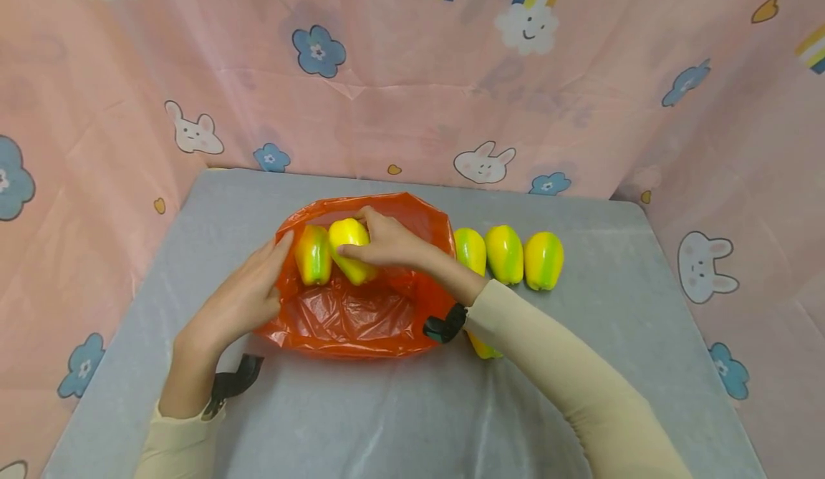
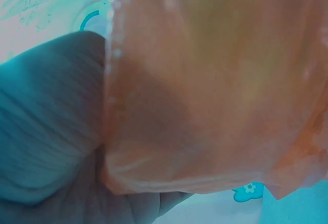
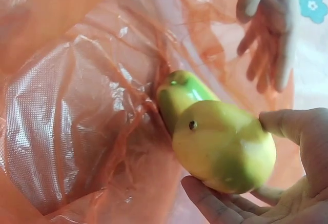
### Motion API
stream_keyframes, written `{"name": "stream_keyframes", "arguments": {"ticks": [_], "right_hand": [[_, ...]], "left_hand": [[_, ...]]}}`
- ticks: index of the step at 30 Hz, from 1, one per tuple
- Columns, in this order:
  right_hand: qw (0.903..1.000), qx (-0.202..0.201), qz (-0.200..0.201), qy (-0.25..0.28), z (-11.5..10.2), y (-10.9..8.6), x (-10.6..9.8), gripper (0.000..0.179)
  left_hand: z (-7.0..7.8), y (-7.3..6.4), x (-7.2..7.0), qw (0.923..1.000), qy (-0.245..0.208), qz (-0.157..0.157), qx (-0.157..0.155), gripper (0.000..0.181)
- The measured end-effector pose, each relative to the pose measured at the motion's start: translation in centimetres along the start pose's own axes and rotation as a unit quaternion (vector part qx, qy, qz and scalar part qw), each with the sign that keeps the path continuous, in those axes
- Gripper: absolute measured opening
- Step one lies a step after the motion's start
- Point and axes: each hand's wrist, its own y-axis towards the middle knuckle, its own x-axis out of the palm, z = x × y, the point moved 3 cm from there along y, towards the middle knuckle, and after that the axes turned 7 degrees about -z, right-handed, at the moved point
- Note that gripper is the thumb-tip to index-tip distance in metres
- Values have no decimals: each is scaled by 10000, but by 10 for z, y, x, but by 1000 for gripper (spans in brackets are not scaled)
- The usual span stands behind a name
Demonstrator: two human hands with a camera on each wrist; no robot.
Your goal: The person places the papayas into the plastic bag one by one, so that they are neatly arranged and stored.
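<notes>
An orange-red plastic bag (image 1: 361, 346) lies with its mouth wide on the table. Thumb and fingers of my right hand (image 1: 393, 241) grip a glossy yellow-green papaya (image 1: 351, 250) inside the bag's mouth; in the right wrist view this papaya (image 3: 225, 147) overlaps a second papaya (image 3: 187, 90). That second papaya (image 1: 314, 253) lies in the bag by the left wall. At the left rim, my left hand (image 1: 241, 296) rests against the bag with fairly straight fingers. Through the film its fingers (image 3: 264, 55) show in the right wrist view, while in the left wrist view the bag covers most of them.
To the bag's right stand several more papayas in a row, the outermost papaya (image 1: 543, 260) farthest right. Another papaya (image 1: 483, 346) is partly hidden under the right forearm. A pink patterned curtain (image 1: 387, 92) surrounds the grey table (image 1: 361, 422) at the back and sides.
</notes>
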Motion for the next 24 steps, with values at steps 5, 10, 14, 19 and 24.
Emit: {"name": "stream_keyframes", "arguments": {"ticks": [5, 10, 14, 19, 24], "right_hand": [[9998, 97, 124, 122, 6, 10, 4, 73], [9987, 311, 145, 371, 11, 17, 8, 76], [9974, 435, 235, 532, 14, 21, 11, 78], [9967, 400, 367, 607, 17, 28, 15, 80], [9964, 421, 420, 606, 21, 35, 20, 79]], "left_hand": [[0, 0, 0, 10000, 17, 14, -2, 89], [-1, 1, 0, 9999, 86, 109, 43, 86], [-2, 2, -2, 9998, 119, 172, 59, 87], [-8, 4, -3, 9999, 40, 162, 23, 84], [-15, 6, -4, 9995, -174, 192, 190, 78]]}}
